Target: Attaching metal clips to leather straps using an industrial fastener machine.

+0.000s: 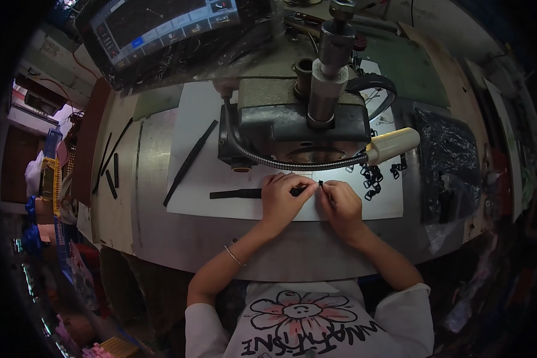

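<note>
My left hand (285,201) is closed around a black strap (235,194), whose flat tail sticks out to the left over the white sheet. Close beside it, my right hand (343,209) pinches a small black piece (321,183) between thumb and fingers. That piece is too small to make out for certain. The fingertips of both hands nearly meet, just in front of the sewing-machine-like head (292,122). A second black strap (191,162) lies slanted on the sheet, left of my hands. Several small black buckle-like rings (373,178) lie in a pile right of my right hand.
A lit lamp (394,145) on a bendable metal neck hangs above the ring pile. At the upper left stands a screen (167,30) wrapped in clear film. More black strips (114,170) lie at the table's left. On the right sits a plastic bag (450,161) of dark items.
</note>
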`<state>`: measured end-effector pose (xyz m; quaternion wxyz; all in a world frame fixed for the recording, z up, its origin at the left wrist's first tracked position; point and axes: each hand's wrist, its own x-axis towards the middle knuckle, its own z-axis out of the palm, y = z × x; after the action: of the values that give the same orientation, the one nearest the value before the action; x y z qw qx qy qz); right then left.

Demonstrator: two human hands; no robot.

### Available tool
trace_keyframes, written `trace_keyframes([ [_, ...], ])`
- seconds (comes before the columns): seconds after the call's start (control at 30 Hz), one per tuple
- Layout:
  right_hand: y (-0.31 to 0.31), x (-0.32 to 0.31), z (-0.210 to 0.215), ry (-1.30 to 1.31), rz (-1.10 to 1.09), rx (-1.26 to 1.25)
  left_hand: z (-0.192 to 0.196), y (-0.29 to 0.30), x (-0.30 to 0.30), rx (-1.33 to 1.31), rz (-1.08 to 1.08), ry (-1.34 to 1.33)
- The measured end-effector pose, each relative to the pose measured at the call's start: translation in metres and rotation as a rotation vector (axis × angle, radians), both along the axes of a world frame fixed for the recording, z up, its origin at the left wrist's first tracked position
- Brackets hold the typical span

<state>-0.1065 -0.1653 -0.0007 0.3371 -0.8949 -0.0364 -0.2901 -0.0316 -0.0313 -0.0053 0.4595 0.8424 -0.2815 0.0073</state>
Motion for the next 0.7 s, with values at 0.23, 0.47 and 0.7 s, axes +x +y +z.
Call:
trace_keyframes([
  [0.23, -0.001, 0.000, -0.003, 0.048, -0.019, 0.114, 0.001, 0.003, 0.003, 0.010, -0.084, -0.059],
  [0.47, 0.000, 0.001, 0.002, 0.071, 0.009, 0.166, -0.005, 0.009, 0.008, -0.055, -0.142, 0.022],
  [0.7, -0.013, -0.003, -0.008, 0.298, 0.071, 0.536, 0.005, 0.006, 0.008, -0.010, -0.165, 0.166],
])
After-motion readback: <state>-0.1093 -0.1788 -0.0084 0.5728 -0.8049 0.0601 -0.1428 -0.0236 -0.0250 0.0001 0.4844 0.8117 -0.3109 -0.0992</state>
